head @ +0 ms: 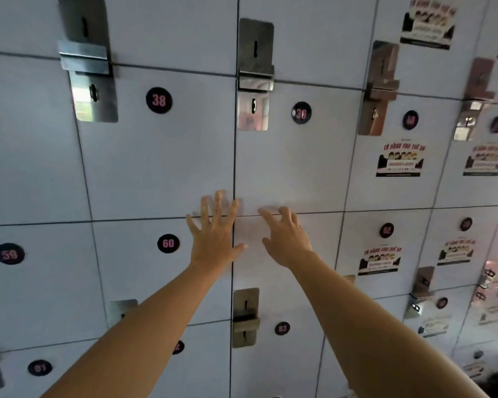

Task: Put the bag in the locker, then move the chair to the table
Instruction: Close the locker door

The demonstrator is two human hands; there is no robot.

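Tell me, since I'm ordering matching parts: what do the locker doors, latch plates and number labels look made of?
Locker doors: probably painted metal or laminate, pale and smooth with a soft sheen; unclear which. Latch plates: polished steel, apparently, since they mirror the room. Number labels: likely glossy black stickers, flat on the doors with pink digits.

A wall of locker doors [156, 156] fills the view, door 38 [158, 100] at upper left with door 39 [301, 112] to its right, and door 60 [168, 243] below 38. The left hand [213, 237] lies spread over the seam at the right edge of door 60, and the right hand [285, 239] is just beside it on the next door (whose number is hidden). A latch plate [245, 317] sits below the hands between the two forearms, and door 62 [386, 230] is further right.
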